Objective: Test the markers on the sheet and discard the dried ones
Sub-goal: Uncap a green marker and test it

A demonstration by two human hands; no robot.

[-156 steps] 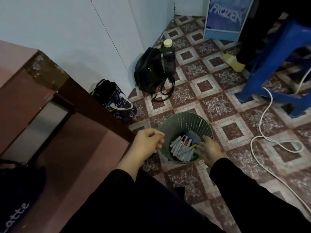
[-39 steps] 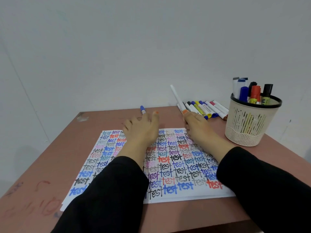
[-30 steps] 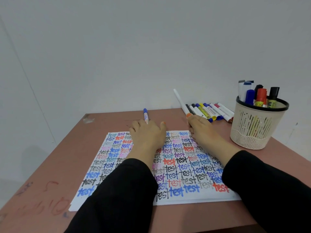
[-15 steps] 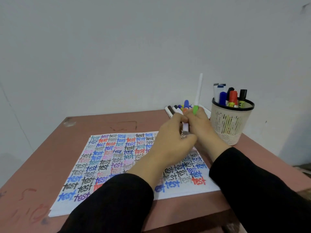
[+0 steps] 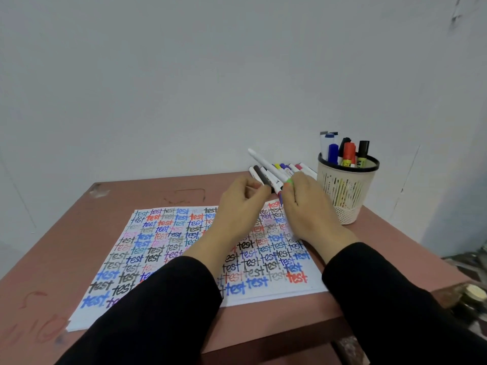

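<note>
head view, one moment. the right hand (image 5: 308,209) grips a white marker (image 5: 266,164), thumb and fingers curled round the barrel at its green band; the marker is tilted, its free white end pointing up and away toward the table's far edge, above the row of markers (image 5: 286,167). the left hand (image 5: 241,209) hovers just beside the right hand, over the far right corner of the sheet (image 5: 163,241), its fingers curled and their tips close to a dark marker (image 5: 263,178) at the left end of the row; whether this hand grips anything cannot be told. the sheet, white and filled with the word "test" in blue, black, red, green and purple ink, lies flat at the middle of the table (image 5: 79,233), its near edge close to the table's near edge; both forearms, in black sleeves (image 5: 158,306), cross it. the row of markers lies side by side along the table's far edge, between the hands and the pen holder (image 5: 345,198). the pen holder, cream mesh with a black rim, stands upright near the table's far right corner, just beside the right hand, and holds upright markers (image 5: 349,152) with blue, red and black caps. red scribbles (image 5: 39,330) mark the table's near left corner. a pale wall (image 5: 210,75) rises behind the far edge
</note>
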